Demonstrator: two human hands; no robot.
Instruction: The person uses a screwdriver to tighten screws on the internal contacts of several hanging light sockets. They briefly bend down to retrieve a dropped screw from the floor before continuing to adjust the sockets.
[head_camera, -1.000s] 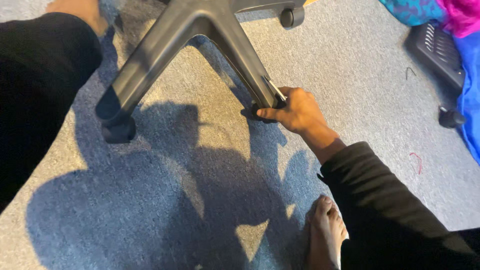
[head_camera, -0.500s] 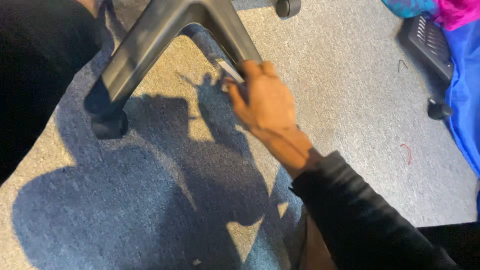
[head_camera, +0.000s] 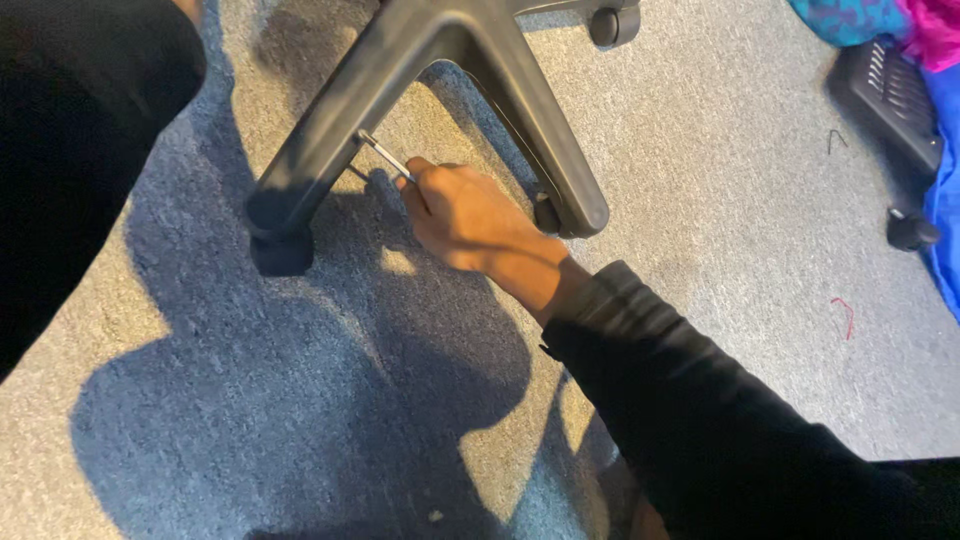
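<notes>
On grey carpet, right hand (head_camera: 462, 213) gripping metal tool (head_camera: 383, 156), black chair base (head_camera: 440, 80)

The right hand (head_camera: 465, 215) reaches forward from a black-sleeved arm that enters at the lower right, its fingers (head_camera: 420, 180) curled shut in a pinch, knuckles up. The left arm, also black-sleeved, fills the upper left; its hand is barely visible.
</notes>
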